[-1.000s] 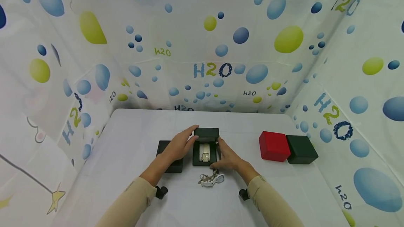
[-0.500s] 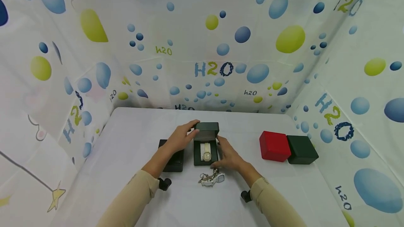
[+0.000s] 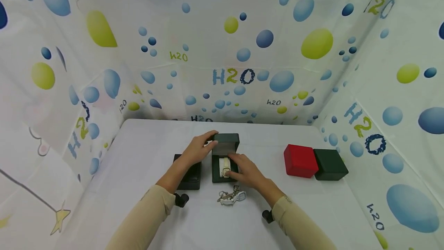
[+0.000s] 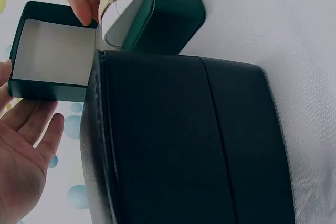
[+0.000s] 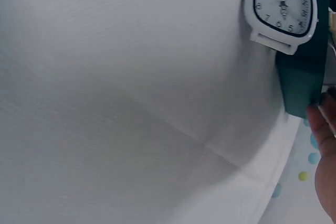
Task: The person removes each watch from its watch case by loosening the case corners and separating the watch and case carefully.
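Note:
A dark green watch box (image 3: 216, 176) stands in the middle of the table with its lid raised. My left hand (image 3: 195, 150) holds that lid (image 4: 52, 51) at its left side, thumb and fingers at its edge. On a pale cushion inside sits a cream watch (image 3: 222, 167). My right hand (image 3: 248, 171) reaches over the box's right side, thumb by the watch face and fingers at the cushion's far end. In the left wrist view its fingertips (image 4: 84, 11) lie right beside the watch. A white watch (image 5: 283, 6) with a metal bracelet lies in front of the box.
A black box (image 3: 190, 180) stands left of the watch box, under my left forearm; it looms large in the left wrist view. At the right are a red box (image 3: 301, 161) and a dark green box (image 3: 331, 165), side by side. A patterned curtain surrounds the white table (image 3: 145, 138).
The lid has swung further back under my left hand. My right hand has moved left from the box's outer side to the watch inside.

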`<state>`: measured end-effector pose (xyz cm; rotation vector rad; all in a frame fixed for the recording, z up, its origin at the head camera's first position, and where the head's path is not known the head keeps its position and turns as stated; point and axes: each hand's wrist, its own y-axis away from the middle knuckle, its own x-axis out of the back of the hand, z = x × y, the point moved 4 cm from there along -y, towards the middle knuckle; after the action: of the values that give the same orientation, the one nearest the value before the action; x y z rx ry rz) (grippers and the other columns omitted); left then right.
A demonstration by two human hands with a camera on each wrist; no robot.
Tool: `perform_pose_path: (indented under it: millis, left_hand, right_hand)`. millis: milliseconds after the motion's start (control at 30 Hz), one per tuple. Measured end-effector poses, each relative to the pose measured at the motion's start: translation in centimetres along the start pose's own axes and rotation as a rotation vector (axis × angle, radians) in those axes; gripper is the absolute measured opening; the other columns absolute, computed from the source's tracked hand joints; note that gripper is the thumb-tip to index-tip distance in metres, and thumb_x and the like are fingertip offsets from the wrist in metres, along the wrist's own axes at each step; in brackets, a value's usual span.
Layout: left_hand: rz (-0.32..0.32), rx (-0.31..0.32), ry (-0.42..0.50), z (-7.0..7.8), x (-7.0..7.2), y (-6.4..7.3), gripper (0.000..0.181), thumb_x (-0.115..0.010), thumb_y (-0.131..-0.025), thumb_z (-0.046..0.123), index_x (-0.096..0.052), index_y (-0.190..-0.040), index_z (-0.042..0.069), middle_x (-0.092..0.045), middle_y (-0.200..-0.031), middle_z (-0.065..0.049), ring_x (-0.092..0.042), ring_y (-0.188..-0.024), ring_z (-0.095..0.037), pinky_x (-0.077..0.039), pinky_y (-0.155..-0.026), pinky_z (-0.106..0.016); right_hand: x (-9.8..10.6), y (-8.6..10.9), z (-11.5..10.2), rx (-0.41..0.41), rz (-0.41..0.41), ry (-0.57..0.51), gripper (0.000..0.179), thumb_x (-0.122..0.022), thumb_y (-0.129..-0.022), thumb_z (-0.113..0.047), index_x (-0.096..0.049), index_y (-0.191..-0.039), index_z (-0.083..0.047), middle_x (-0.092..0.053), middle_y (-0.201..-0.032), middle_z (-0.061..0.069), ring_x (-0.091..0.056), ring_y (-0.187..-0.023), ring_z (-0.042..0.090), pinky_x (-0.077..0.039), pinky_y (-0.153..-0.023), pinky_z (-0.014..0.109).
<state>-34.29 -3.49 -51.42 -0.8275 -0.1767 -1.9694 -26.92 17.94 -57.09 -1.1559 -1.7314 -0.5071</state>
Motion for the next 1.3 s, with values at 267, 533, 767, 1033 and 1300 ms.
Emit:
perform_pose_path:
  millis: [267,533,767,1033,1300]
  left_hand:
    - [0.018,0.023,-0.001,0.0,-0.2,0.0,0.051,-0.051,-0.111,0.034,-0.044,-0.158,0.015,-0.058,-0.15,-0.017,-0.059,-0.136,-0.036,-0.048,-0.111,-0.054]
    - [0.08,0.075,-0.001,-0.5,-0.9,0.9,0.062,-0.049,-0.109,0.048,-0.035,-0.163,0.02,-0.046,-0.163,-0.008,-0.049,-0.146,-0.031,-0.045,-0.114,-0.055]
    - [0.132,0.07,-0.024,-0.4,-1.2,2.6,0.064,-0.06,-0.106,0.043,-0.039,-0.161,0.017,-0.047,-0.162,-0.006,-0.055,-0.142,-0.03,-0.051,-0.107,-0.056]
    - [0.15,0.025,-0.097,0.1,-1.8,3.6,0.025,-0.065,-0.105,0.031,-0.068,-0.123,0.014,-0.073,-0.114,0.0,-0.069,-0.107,-0.018,-0.058,-0.088,-0.043]
    - [-0.081,-0.074,-0.197,0.3,-3.9,3.5,0.036,-0.076,-0.097,0.03,-0.069,-0.128,0.014,-0.071,-0.127,-0.002,-0.068,-0.119,-0.023,-0.055,-0.101,-0.046]
  right_hand:
    - [-0.1,0.0,-0.3,-0.015,-0.06,0.014,0.082,-0.08,-0.091,-0.046,-0.046,-0.158,-0.013,-0.054,-0.156,0.003,-0.053,-0.126,0.022,-0.05,-0.107,0.046]
    - [-0.5,0.4,0.0,0.019,-0.003,0.008,0.084,-0.081,-0.089,-0.048,-0.045,-0.158,-0.015,-0.054,-0.156,0.003,-0.053,-0.125,0.019,-0.052,-0.105,0.045]
    - [-0.5,0.5,0.2,0.007,-0.017,-0.021,0.085,-0.08,-0.09,-0.047,-0.043,-0.159,-0.016,-0.052,-0.158,0.002,-0.051,-0.128,0.02,-0.051,-0.106,0.046]
    - [-0.3,0.6,0.5,-0.03,-0.02,-0.034,0.085,-0.08,-0.089,-0.049,-0.043,-0.16,-0.019,-0.053,-0.157,0.0,-0.05,-0.13,0.019,-0.05,-0.108,0.045]
    - [-0.5,0.6,0.5,-0.022,-0.01,-0.049,0.083,-0.081,-0.088,-0.048,-0.045,-0.158,-0.021,-0.054,-0.155,-0.001,-0.051,-0.127,0.018,-0.051,-0.105,0.044]
